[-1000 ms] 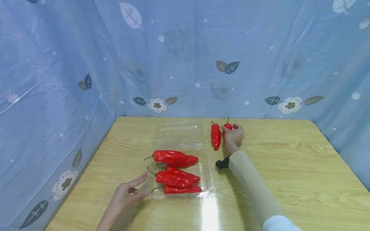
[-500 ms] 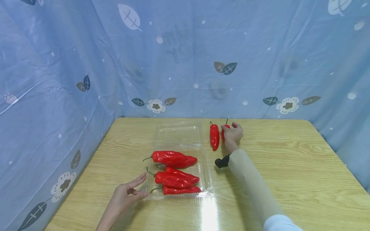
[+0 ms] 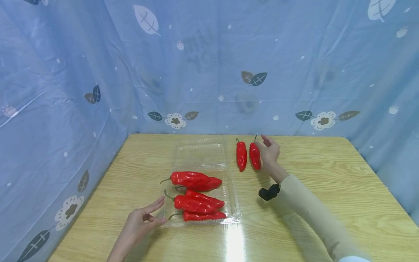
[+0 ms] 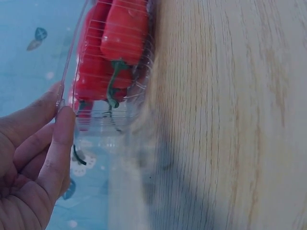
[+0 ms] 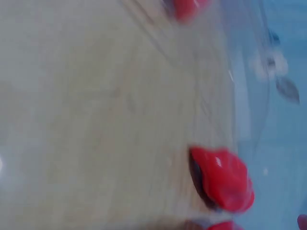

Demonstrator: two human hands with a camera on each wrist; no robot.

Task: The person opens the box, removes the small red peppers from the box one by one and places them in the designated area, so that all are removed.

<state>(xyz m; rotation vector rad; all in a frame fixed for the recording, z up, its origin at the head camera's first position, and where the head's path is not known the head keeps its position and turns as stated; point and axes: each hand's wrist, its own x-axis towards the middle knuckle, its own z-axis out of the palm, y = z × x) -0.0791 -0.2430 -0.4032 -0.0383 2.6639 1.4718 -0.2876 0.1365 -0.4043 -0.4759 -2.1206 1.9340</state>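
A clear plastic clamshell container (image 3: 236,203) lies opened flat, with several long red peppers (image 3: 196,204) in its near half. My left hand (image 3: 139,222) pinches its left edge; in the left wrist view the thumb and a finger grip the container's rim (image 4: 60,98). Two more red peppers lie on the table right of the lid, stems pointing away: one on the left (image 3: 241,156) and one on the right (image 3: 255,156). My right hand (image 3: 270,152) is just beside the right-hand pepper, fingers spread and holding nothing. The right wrist view is blurred, showing a pepper (image 5: 223,179).
The wood-grain table (image 3: 327,189) ends at a blue patterned curtain (image 3: 209,65) behind and on both sides. A black device (image 3: 269,192) is strapped to the right wrist. The raised container edge lies between the left hand and the peppers.
My right hand has let go of the right-hand pepper and shifted slightly right, its wrist swinging outward. That pepper now lies beside the other. The left hand stays at the container's edge.
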